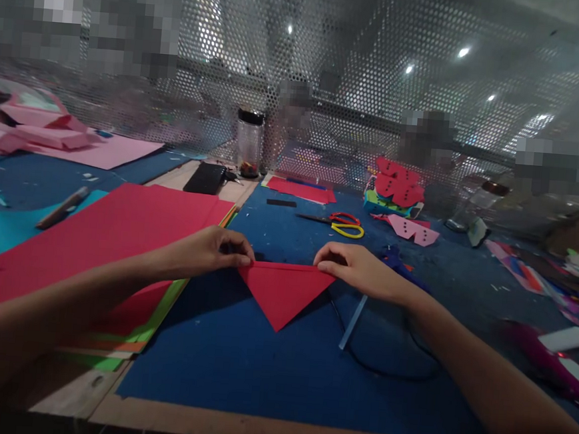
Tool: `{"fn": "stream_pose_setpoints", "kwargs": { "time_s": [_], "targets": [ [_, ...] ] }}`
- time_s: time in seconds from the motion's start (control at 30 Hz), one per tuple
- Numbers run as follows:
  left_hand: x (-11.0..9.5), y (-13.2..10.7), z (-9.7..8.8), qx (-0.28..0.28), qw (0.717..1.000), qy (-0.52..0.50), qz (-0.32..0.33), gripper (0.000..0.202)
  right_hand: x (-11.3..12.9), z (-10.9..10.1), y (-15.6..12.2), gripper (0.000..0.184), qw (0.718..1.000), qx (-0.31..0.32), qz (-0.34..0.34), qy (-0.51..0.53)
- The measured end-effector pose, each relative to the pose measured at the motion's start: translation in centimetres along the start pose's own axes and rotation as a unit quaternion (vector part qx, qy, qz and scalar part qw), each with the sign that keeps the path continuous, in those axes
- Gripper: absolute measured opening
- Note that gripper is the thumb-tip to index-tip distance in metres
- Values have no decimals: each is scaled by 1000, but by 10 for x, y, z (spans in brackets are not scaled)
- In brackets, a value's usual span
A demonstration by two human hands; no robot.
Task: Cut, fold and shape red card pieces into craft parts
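A red paper triangle (281, 293) lies over the blue table sheet with its point toward me. Along its far edge runs a narrow folded strip. My left hand (224, 248) pinches the left end of that edge between thumb and fingers. At the right end, my right hand (353, 265) grips the same edge in a like pinch. Beyond the triangle rest scissors (334, 222) with red and yellow handles, shut or nearly so. Close to my right wrist are a clear glue stick (353, 322) and a dark blue tool (400, 266), partly hidden by the hand.
On the left is a stack of coloured paper sheets (133, 225), red on top. Behind stand a lidded jar (250, 144), a black wallet-like item (205, 178) and a pile of red cutouts (397, 183). A dark cord (387, 374) loops at right. Perforated metal (332, 60) closes off the back.
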State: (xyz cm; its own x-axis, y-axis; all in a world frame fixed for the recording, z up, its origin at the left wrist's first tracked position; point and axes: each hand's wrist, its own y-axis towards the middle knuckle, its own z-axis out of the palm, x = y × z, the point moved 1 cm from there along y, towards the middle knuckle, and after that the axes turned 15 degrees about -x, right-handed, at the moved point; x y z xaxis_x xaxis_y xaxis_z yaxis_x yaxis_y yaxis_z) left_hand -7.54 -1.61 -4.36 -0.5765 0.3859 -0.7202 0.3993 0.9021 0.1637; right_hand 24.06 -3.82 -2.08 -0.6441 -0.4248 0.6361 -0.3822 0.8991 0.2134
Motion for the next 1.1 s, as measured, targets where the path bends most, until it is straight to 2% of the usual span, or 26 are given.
{"fn": "stream_pose_setpoints", "kwargs": {
  "time_s": [0.2, 0.33, 0.43, 0.53, 0.7, 0.8, 0.9, 1.1],
  "targets": [
    [2, 0, 1, -10, 1000, 21, 2, 30, -6, -5, 4, 15, 998, -29, 0, -54],
    [6, 2, 0, -12, 999, 37, 3, 29, -14, -19, 5, 14, 990, -74, -17, -117],
    [8, 2, 0, -14, 999, 42, -1, 29, -22, -31, -1, 15, 982, -109, -21, -154],
    [6, 2, 0, -13, 999, 45, 1, 29, -25, -35, -11, 13, 978, -124, -34, -164],
    [3, 2, -4, -23, 998, 57, -1, 32, -11, -17, -23, 10, 969, -137, -133, -154],
    [4, 2, -5, -3, 1000, 23, -5, 34, -1, -6, -26, 14, 960, -156, -174, -156],
    [6, 3, -4, 19, 1000, -8, -7, 33, 4, -1, -28, 19, 956, -156, -183, -167],
    [4, 2, -4, 44, 999, 6, 3, 31, 12, 5, -37, 21, 965, -97, -173, -170]
  ]
}}
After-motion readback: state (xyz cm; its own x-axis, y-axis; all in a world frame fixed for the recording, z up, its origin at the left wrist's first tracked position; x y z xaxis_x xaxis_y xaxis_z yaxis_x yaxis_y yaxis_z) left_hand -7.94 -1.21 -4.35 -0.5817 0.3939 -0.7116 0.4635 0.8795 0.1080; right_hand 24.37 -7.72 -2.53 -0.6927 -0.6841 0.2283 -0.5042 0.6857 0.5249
